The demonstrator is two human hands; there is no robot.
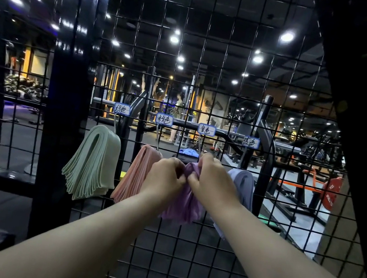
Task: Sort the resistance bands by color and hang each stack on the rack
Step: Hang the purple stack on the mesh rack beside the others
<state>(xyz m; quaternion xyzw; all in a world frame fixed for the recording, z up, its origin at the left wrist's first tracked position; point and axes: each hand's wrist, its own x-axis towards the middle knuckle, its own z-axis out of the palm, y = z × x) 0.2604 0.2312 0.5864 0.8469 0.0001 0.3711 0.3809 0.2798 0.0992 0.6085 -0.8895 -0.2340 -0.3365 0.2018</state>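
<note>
A black wire rack (213,72) is standing in front of the person, and four stacks of resistance bands are hanging on it in a row. All the places here are told from the purple stack (186,206), which is hanging in the middle of the rack's lower part.

Both hands are holding the top of the purple stack. The left hand (165,176) is pinching it from the left, its grip closed on the folded top. The right hand (213,180) is pinching it from the right, its grip closed on the same fold. The two hands are touching each other there. The purple bands are hanging down below the hands.

Just left of the purple stack, the pink stack (133,177) is hanging, partly hidden behind the left wrist. Farther left, the green stack (93,164) is hanging by itself, fanning out at the bottom. Just right of the purple stack, the blue stack (243,186) is hanging, partly hidden behind the right arm.

Above each stack a small white label is sitting on the wire. The one above the purple stack (206,129) is carrying handwritten words.

Behind the rack, gym machines are showing through the wire, and lights are shining on the ceiling.
</note>
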